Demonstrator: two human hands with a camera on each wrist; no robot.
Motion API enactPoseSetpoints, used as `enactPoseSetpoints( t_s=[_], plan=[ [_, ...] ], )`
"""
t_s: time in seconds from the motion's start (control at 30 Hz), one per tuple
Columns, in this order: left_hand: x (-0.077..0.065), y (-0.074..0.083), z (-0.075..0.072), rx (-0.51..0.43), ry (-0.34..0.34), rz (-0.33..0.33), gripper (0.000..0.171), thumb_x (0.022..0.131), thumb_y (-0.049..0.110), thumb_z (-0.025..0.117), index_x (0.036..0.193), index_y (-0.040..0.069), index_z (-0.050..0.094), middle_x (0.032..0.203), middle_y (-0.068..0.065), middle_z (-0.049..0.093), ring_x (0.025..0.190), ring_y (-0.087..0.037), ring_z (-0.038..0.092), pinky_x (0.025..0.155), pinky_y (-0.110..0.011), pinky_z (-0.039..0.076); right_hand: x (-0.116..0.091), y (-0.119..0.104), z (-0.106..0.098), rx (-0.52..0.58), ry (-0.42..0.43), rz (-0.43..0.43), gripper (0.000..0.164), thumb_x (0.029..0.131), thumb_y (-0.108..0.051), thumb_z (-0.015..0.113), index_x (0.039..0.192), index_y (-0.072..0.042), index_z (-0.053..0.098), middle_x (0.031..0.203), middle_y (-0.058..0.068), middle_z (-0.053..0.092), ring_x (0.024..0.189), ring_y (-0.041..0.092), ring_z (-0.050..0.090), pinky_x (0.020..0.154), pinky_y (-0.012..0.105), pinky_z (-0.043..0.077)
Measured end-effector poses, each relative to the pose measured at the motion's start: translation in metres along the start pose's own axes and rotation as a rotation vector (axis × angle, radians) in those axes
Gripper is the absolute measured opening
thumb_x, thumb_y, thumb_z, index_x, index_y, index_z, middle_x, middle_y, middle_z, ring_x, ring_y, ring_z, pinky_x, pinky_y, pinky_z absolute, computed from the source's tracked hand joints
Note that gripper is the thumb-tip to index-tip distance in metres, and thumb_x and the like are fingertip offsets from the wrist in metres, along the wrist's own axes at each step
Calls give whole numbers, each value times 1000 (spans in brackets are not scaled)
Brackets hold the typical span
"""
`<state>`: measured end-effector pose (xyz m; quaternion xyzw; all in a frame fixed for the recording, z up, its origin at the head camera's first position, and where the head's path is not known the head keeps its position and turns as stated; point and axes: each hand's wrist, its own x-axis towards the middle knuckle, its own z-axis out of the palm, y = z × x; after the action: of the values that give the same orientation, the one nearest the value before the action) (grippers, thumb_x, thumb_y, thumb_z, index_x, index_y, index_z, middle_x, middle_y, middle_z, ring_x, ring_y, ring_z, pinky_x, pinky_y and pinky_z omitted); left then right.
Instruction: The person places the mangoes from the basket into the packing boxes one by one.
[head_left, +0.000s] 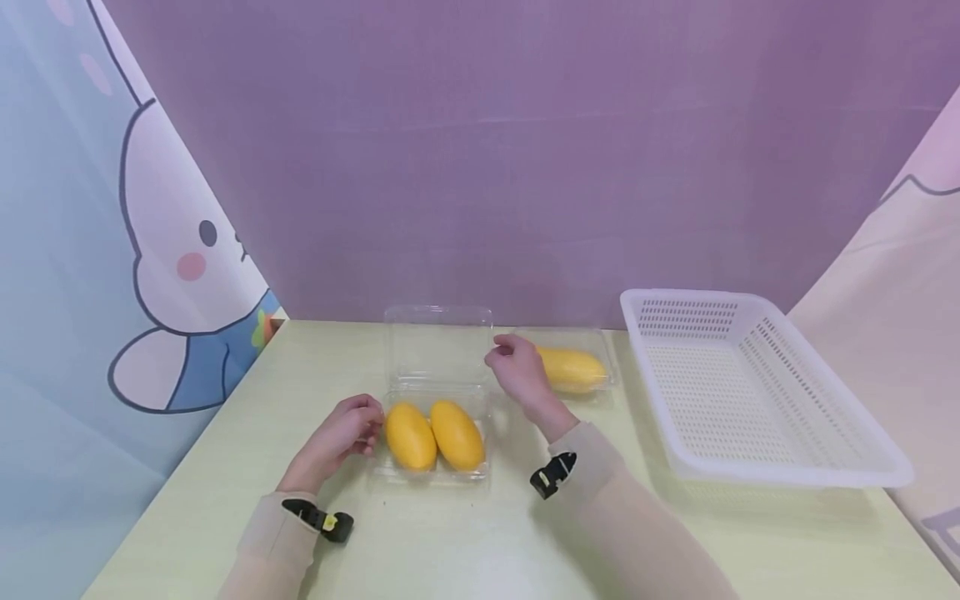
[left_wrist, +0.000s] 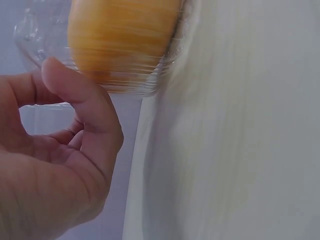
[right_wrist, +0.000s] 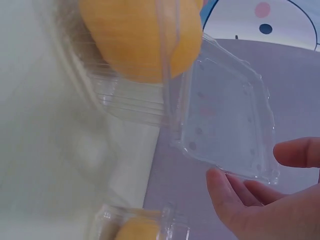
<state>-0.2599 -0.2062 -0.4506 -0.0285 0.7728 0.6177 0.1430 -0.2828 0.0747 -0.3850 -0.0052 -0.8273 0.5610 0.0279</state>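
Two yellow, oval mango-like fruits (head_left: 410,437) lie side by side in the base of a clear plastic clamshell box (head_left: 465,476). Its lid (head_left: 438,346) stands raised at the back, hinge side toward the fruits. At the box's left side, my left hand (head_left: 341,437) pinches the rim between thumb and curled fingers. My right hand (head_left: 521,375) is at the lid's upper right corner. In the right wrist view, its fingertips (right_wrist: 216,176) meet the lid's edge, while the thumb stands apart from the fingers.
Behind my right hand, a second clear box (head_left: 611,367) contains yellow fruit (head_left: 573,369). A white perforated plastic basket (head_left: 787,475) stands on the right of the pale table (head_left: 420,550). A purple backdrop (head_left: 480,167) rises along the table's far edge.
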Motion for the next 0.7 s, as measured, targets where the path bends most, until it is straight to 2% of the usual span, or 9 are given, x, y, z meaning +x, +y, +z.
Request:
enactPoseSetpoints(
  t_s=[0.33,0.7],
  plan=[
    [5,-3,0,-29,-4,2,12,98,10,50,103,-2,51,83,-7,51,66,-18,50,56,-26,48,-3,-9,-13,84,0,-38,37,97,-12,59,132,0,61,123,17,66,110,33,64,94,43,53],
    [5,-3,2,-32,3,-5,14,99,10,51,104,-2,53,84,-8,52,67,-18,51,57,-27,49,-11,-8,-22,227,-17,-60,26,100,-10,56,120,4,66,120,22,67,109,36,64,98,49,52]
  ],
)
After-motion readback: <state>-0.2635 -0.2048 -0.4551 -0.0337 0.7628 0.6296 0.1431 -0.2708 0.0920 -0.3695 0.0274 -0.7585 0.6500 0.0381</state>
